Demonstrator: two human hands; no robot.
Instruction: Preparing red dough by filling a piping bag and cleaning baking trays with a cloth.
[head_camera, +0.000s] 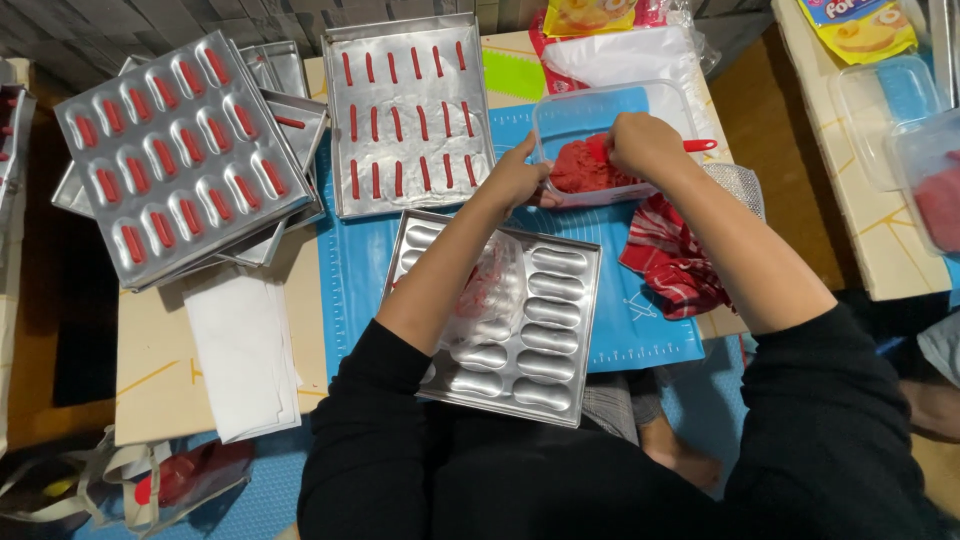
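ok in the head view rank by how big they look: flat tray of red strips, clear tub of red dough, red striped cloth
1. flat tray of red strips, clearly largest
2. clear tub of red dough and red striped cloth look about alike; both are partly hidden by the arms, so no ranking.

Bare blue mat right of empty mould tray; filled tray, red cloth crowd tub.

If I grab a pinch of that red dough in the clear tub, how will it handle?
The red dough looks soft and lumpy, so it likely tears off and holds its shape. It may stick: red smears show on the mould tray. The clear tub probably slides unless the left hand steadies it.
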